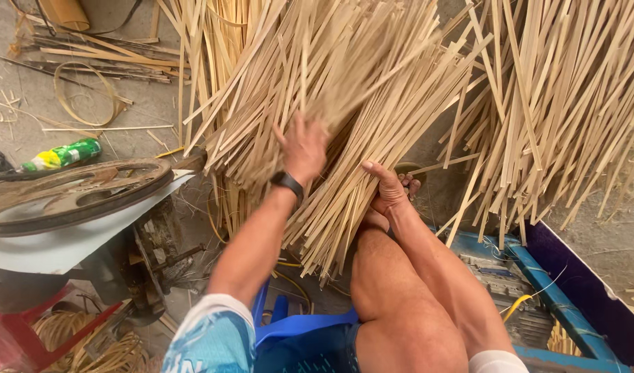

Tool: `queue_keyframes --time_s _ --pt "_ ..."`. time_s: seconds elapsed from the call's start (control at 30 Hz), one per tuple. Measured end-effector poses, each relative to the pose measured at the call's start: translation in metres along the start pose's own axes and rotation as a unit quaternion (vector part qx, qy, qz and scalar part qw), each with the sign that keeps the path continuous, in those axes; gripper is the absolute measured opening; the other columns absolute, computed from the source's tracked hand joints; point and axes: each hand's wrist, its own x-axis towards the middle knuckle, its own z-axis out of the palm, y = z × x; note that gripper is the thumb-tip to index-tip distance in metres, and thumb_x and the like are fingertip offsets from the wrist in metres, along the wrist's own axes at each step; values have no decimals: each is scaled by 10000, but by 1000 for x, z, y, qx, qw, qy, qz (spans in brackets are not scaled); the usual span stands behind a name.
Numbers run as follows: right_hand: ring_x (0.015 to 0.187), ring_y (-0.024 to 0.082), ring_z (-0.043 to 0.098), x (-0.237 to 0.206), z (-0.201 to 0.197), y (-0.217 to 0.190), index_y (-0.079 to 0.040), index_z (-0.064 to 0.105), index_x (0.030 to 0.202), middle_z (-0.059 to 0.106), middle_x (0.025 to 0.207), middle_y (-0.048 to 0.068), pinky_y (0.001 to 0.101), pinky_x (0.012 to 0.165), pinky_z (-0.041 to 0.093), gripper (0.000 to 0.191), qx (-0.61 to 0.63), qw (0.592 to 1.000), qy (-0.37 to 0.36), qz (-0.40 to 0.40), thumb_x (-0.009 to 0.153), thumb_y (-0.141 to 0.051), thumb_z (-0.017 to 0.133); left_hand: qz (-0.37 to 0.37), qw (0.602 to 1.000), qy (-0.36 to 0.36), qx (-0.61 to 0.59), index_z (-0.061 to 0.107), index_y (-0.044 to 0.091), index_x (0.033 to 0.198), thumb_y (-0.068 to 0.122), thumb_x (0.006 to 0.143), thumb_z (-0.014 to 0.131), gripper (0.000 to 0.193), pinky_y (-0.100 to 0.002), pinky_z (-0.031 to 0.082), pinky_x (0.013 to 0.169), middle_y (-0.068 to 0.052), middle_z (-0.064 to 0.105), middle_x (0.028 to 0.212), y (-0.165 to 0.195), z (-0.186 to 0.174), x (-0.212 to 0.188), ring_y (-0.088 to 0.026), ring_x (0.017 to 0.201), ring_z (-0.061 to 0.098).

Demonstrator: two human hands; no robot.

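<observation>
A big bundle of thin pale bamboo strips [344,90] leans in front of me, fanning downward. My left hand [301,148], with a black band on the wrist, is pushed into the bundle with fingers among the strips, gripping some of them. My right hand [384,186] presses against the lower right side of the same bundle, thumb out, just above my bare knee [386,276]. A second mass of strips [559,103] hangs to the right, apart from both hands.
A rusty metal wheel [68,193] lies on a grey surface at left, with a green bottle [61,154] behind it. Coiled strips [89,103] lie on the concrete floor. A blue machine frame [538,276] stands at lower right, a red stool [20,331] at lower left.
</observation>
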Motion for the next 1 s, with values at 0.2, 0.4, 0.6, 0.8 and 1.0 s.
queue_keyframes --time_s 0.2,0.4,0.6,0.8,1.0 --pt "1060 297 670 -8 1 4 7 548 1297 667 1147 166 483 993 549 661 12 999 -31 15 773 -283 829 -74 865 -60 -493 159 -20 1559 859 797 617 1250 -618 378 1090 -353 312 1496 40 -20 -62 -470 1383 394" --pt "1064 260 674 -52 22 4 0 560 1338 680 1175 152 434 1002 548 683 -8 997 -74 22 828 -391 792 -75 929 -227 -282 396 -50 1401 939 359 715 1472 -525 456 1162 -281 340 1477 35 -68 -55 -439 1362 463" --pt "1055 291 704 -111 79 -22 18 574 1333 693 1181 201 427 948 593 718 -120 993 7 10 838 -482 724 -14 946 -219 -241 492 31 1500 856 611 821 1257 -764 203 1099 -326 52 1628 24 -120 -60 -594 1493 56" --pt "864 275 763 -161 147 -43 29 625 1289 748 1041 196 386 771 645 712 -291 952 98 -5 846 -527 669 11 765 -380 -519 303 52 1513 789 579 746 1269 -538 521 1061 -241 550 1391 13 -188 -67 -386 1284 588" --pt "803 298 787 -191 189 2 75 620 1244 765 1009 221 362 734 651 745 -304 946 102 -39 871 -569 650 -40 651 -386 -653 375 53 1380 450 806 757 796 -464 620 876 -226 659 1165 -27 -212 -103 -319 958 715"
